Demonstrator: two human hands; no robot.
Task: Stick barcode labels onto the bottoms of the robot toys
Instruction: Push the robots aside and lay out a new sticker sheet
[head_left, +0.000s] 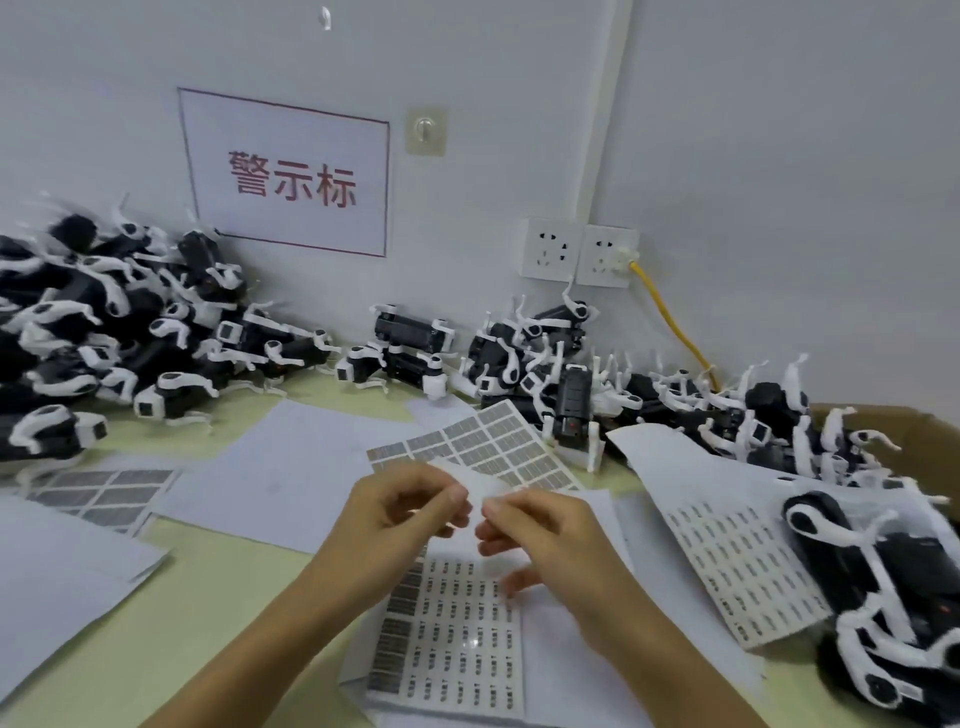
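Note:
My left hand (400, 512) and my right hand (540, 540) meet above the table's middle, both pinching the bent-up top edge of a label sheet (457, 623). That sheet carries barcode labels along its left side and rows of small printed labels. Black-and-white robot toys lie in a big pile (114, 332) at the back left, a smaller heap (530, 348) below the wall sockets, and more (883, 587) at the right. One toy (574, 415) lies bottom up beside the heap. Neither hand touches a toy.
A grid sheet of grey labels (498, 447) lies beyond my hands, another (98, 493) at the left, and a printed sheet (737, 551) at the right. Blank white papers (291, 467) cover the yellow-green table (197, 623). A cardboard box (914, 431) sits far right. A yellow cable (670, 317) hangs from a socket.

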